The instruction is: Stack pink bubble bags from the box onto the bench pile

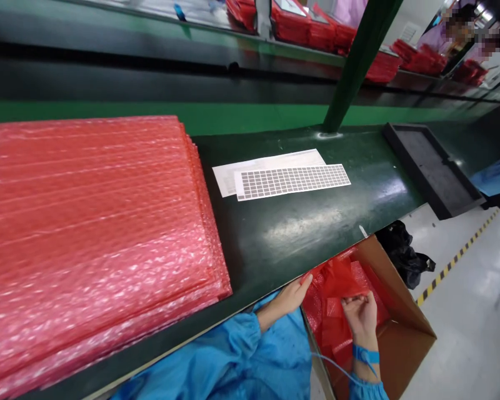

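Observation:
Both my hands reach down into an open cardboard box (pixel 404 311) that stands on the floor below the table's front edge. My left hand (pixel 289 297) grips the left edge of a red bubble-wrap bag (pixel 344 278) at the box's rim. My right hand (pixel 360 314), with a blue wrist strap, pinches the same red bag lower down. More red bags fill the box. On the dark green table (pixel 300 233) a thick stack of red bubble-wrap bags (pixel 91 222) lies at the left, and a sheet of small grey labels (pixel 291 181) lies on a white paper (pixel 266 164) in the middle.
An empty black tray (pixel 433 166) lies at the table's right end. A green post (pixel 358 61) rises behind the table. Beyond it runs another bench with red bags (pixel 316 28), and people work at the far right. A black bag (pixel 404 253) lies on the floor beside the box.

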`<move>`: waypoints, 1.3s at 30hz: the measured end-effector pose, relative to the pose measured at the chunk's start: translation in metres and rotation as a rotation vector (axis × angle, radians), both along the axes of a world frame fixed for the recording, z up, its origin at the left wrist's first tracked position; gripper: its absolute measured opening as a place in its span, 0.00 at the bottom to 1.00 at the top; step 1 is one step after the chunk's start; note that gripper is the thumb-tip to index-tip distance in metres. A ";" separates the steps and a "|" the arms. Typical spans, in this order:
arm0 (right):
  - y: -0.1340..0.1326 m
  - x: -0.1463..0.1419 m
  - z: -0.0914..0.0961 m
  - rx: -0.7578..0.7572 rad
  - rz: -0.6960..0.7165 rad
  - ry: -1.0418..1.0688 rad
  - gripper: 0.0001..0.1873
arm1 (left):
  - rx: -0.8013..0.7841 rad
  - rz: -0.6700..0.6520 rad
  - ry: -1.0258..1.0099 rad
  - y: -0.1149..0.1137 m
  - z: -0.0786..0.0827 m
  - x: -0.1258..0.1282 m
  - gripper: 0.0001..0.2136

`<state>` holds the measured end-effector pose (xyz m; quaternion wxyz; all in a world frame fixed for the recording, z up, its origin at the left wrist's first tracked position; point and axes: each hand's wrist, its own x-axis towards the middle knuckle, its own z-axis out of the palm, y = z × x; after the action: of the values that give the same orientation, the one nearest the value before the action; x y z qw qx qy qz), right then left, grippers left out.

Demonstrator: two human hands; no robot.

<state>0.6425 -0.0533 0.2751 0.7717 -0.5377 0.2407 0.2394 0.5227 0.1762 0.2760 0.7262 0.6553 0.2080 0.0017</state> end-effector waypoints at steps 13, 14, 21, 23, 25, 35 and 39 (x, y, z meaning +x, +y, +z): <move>0.077 -0.060 0.051 -0.438 0.285 -0.587 0.27 | -0.409 -0.028 -0.126 -0.034 0.021 -0.004 0.40; 0.077 -0.062 0.047 -0.536 0.321 -0.673 0.28 | -0.415 -0.027 -0.112 -0.034 0.020 -0.004 0.40; 0.069 -0.056 0.026 -0.679 0.321 -0.811 0.39 | -0.307 -0.098 0.016 -0.025 -0.005 -0.015 0.37; 0.068 -0.054 0.035 -0.670 0.244 -0.737 0.44 | -0.223 -0.150 0.003 -0.022 -0.008 -0.017 0.38; 0.065 -0.052 0.051 -0.590 0.179 -0.644 0.48 | -0.168 -0.153 -0.042 -0.018 -0.002 -0.017 0.39; 0.077 -0.031 0.110 -0.135 -0.033 -0.355 0.40 | -0.094 -0.266 -0.206 -0.006 0.057 -0.026 0.33; 0.099 -0.033 0.109 -0.132 -0.109 -0.396 0.27 | -0.099 -0.273 -0.212 -0.009 0.053 -0.040 0.35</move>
<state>0.6097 0.0458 0.3841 0.7789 -0.6098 0.1281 0.0707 0.4829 0.1671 0.3290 0.7688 0.6372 0.0391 -0.0378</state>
